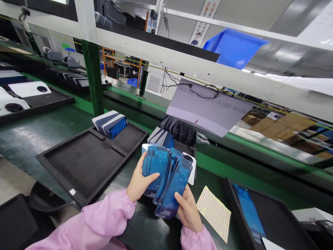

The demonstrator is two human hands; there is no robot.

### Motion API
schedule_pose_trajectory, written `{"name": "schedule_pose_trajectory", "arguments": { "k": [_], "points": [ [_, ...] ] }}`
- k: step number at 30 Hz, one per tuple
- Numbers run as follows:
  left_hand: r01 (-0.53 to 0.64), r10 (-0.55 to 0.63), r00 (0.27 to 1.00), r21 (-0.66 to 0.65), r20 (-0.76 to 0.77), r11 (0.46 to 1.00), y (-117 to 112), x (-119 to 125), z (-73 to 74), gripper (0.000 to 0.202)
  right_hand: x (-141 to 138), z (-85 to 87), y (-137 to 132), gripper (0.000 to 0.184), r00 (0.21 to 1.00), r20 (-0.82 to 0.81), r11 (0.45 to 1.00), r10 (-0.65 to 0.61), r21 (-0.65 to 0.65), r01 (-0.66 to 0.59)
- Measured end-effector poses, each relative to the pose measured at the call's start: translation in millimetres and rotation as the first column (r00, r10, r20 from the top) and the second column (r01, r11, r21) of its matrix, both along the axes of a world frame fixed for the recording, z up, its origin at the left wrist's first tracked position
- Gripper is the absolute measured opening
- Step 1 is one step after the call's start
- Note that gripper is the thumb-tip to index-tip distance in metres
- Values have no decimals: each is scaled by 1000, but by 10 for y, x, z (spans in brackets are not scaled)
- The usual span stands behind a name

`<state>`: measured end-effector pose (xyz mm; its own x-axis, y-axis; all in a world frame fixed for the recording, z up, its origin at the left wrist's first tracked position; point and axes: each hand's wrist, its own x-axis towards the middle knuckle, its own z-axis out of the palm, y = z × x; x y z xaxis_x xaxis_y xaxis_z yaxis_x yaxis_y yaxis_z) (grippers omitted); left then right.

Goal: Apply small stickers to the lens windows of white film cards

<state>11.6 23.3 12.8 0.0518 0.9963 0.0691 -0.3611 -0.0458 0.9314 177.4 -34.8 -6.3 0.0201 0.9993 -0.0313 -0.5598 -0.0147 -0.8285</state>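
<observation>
Both hands grip a fanned-out set of phone back covers with blue film on their inner faces. My left hand is closed on the left-hand covers, its thumb lying across the blue side. Around the right-hand covers my right hand is closed, its thumb pressed near their lower edge. The two groups overlap in the middle. Behind my right hand, a white phone back cover with a dark round camera area shows partly. How far the fingers reach behind the covers is hidden.
To the left lies a black foam tray bearing a row of phone covers. Another row of covers stands beyond my hands. A yellow sticker sheet and a black tray are right. A white shelf beam crosses overhead.
</observation>
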Motion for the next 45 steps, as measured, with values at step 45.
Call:
{"name": "schedule_pose_trajectory", "arguments": {
  "k": [45],
  "points": [
    [123, -111, 966, 39, -234, 992, -17, -31, 29, 36, -113, -97, 34, 60, 958, 190, 976, -216, 28, 215]
  ]
}}
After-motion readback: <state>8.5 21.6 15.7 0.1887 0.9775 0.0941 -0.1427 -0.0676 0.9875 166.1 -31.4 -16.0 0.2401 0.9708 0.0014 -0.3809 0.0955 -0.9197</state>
